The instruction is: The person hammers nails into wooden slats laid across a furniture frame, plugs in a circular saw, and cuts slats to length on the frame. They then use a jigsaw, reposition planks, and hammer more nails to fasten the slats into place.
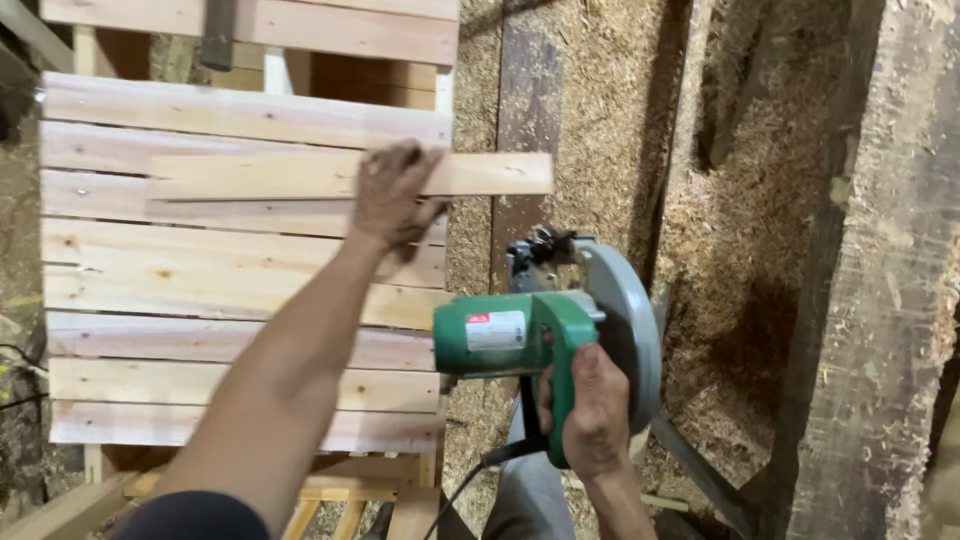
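Nearest the camera, the right hand (597,412) is wrapped tight around the rear handle of a green handheld circular saw with a grey metal blade guard (545,335). The saw hangs in the air just right of the slatted surface, below the overhanging end of the board, its black cord (470,480) trailing down from the handle. It looks heavy and rigid, with its weight forward in the motor and guard, so the handle grip is the sound place to hold it; the blade side is best kept away from fingers and cord.

Further out, the left hand (392,195) lies palm down with fingers spread on a pale, narrow loose pine board (350,175), pinning it flat rather than gripping round it. The board rests crosswise on a slatted frame of light pine planks (240,290), and its right end sticks out past the frame's edge, unsupported. It seems light, stiff and dry, likely to slide or tip under a push, so pressing well back from the free end suits it.

Beyond, to the right, sawdust and wood shavings (600,110) cover the ground thickly, crossed by a dark weathered plank (525,100). A rough grey timber beam (880,300) stands along the far right. The frame's edge and post crowd the space beside the saw.
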A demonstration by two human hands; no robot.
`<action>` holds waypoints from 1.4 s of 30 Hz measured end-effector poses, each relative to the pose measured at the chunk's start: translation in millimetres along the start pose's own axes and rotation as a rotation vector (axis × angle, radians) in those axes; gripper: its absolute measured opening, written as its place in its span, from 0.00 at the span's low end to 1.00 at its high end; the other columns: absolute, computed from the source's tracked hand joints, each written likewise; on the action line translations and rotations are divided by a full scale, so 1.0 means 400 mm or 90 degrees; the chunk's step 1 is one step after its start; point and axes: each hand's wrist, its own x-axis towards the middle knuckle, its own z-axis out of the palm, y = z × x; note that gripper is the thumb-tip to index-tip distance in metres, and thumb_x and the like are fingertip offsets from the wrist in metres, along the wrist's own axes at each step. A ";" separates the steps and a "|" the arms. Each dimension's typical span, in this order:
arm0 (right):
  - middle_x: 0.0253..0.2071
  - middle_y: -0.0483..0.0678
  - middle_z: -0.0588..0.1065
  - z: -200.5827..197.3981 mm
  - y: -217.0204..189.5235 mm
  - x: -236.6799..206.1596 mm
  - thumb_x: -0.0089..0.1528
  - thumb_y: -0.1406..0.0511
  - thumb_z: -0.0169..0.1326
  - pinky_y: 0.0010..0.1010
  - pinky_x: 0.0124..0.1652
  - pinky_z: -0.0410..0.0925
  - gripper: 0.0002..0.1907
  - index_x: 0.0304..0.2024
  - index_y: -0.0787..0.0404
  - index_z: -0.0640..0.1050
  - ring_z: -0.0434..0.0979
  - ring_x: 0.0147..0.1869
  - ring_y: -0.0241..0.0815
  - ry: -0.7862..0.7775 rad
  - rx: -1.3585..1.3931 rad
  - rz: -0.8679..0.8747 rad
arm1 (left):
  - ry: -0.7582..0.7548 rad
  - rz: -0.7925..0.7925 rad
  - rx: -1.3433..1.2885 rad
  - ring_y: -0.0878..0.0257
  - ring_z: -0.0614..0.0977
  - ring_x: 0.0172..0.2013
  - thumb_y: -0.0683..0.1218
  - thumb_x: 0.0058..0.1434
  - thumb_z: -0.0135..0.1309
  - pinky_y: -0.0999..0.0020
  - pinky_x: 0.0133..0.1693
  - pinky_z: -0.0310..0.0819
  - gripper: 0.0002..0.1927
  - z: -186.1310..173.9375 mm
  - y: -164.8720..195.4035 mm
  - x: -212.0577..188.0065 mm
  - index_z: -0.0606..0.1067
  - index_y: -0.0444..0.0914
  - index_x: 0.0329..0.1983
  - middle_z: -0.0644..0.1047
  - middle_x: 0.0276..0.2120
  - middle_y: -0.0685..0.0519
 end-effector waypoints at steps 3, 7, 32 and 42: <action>0.21 0.45 0.69 0.017 0.008 0.014 0.68 0.43 0.37 0.27 0.18 0.62 0.33 0.46 0.66 0.75 0.66 0.19 0.33 -0.018 0.012 0.017 | -0.045 -0.022 0.046 0.52 0.62 0.64 0.66 0.59 0.55 0.44 0.65 0.50 0.39 -0.020 -0.027 -0.015 0.63 0.49 0.70 0.64 0.61 0.45; 0.20 0.41 0.69 0.060 0.015 0.046 0.68 0.41 0.34 0.25 0.15 0.62 0.35 0.45 0.64 0.75 0.66 0.17 0.31 -0.057 -0.035 -0.050 | 0.122 0.013 0.104 0.54 0.60 0.68 0.63 0.63 0.53 0.31 0.64 0.40 0.32 -0.010 -0.033 -0.029 0.65 0.52 0.68 0.63 0.68 0.51; 0.29 0.57 0.80 0.247 0.039 0.218 0.68 0.37 0.33 0.39 0.32 0.75 0.39 0.49 0.64 0.75 0.83 0.30 0.49 -0.021 -0.099 -0.158 | 0.063 0.050 0.179 0.53 0.57 0.75 0.68 0.70 0.45 0.37 0.70 0.45 0.37 0.061 -0.143 -0.057 0.60 0.51 0.79 0.59 0.77 0.57; 0.18 0.51 0.72 0.271 0.047 0.220 0.65 0.38 0.31 0.39 0.20 0.75 0.36 0.46 0.63 0.69 0.76 0.18 0.46 -0.095 -0.041 -0.108 | 0.050 0.055 0.146 0.53 0.57 0.77 0.68 0.72 0.46 0.40 0.73 0.45 0.37 0.070 -0.161 -0.060 0.60 0.51 0.80 0.59 0.78 0.58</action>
